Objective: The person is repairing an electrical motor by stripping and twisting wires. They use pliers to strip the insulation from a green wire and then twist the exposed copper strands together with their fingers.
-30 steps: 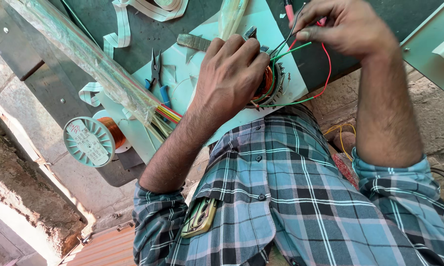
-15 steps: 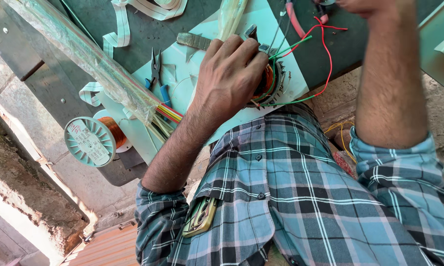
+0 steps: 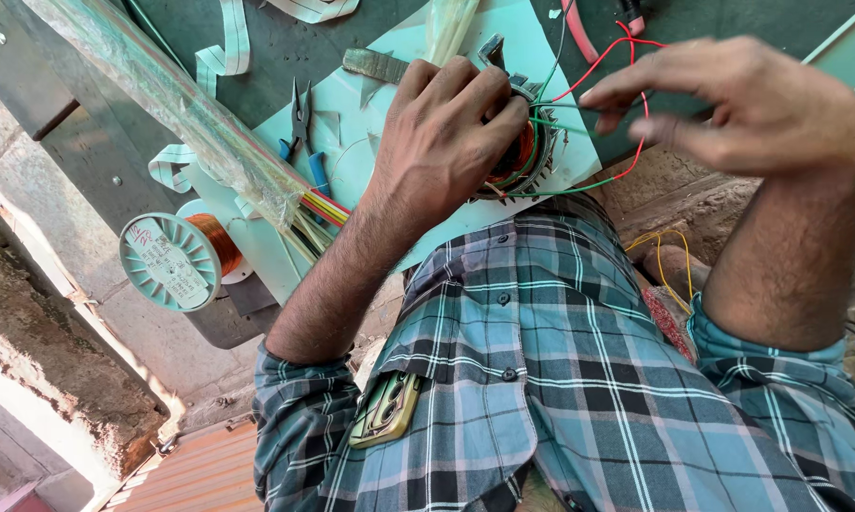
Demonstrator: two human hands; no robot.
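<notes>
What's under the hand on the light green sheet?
The left hand covers a round wound stator: copper windings and its toothed rim show, with red and green wires leading out. Its centre is hidden.

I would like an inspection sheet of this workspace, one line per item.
Surface: pale green sheet on dark board.
Job's things: round copper-wound motor coil, partly hidden.
Clutter: blue-handled pliers; copper wire spool; plastic sleeve bundle; flat metal file.
Grippers: left hand pressing on coil; right hand pinching wires.
Cables: red wire, green wire from coil.
Surroundings: rough ground.
</notes>
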